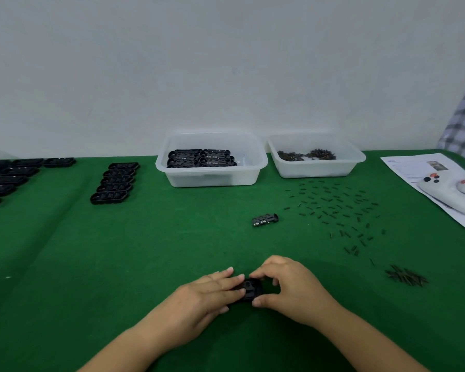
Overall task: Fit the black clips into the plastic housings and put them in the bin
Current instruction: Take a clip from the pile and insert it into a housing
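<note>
Two hands meet low on the green counter [65, 264] over one black housing [249, 289]. The left hand [207, 294] lies on the housing with straight fingers pressing it down. The right hand [287, 288] has a narrow grip, with thumb and curled fingers pinching the housing's right end. I cannot tell if a clip is in that grip.

Another housing [265, 220] lies alone, further back from the hands. Behind it stands a white bin [212, 175] with stacked housings inside. Just right of the bin is a second white tub [317, 167] holding small dark parts. Many black clips [333, 208] are scattered in front of that tub, and a little pile of clips [406, 276] lies nearer, well right of the hands. Left of the bin stands a row of housings [114, 183], and more housings [8, 178] lie far left
</note>
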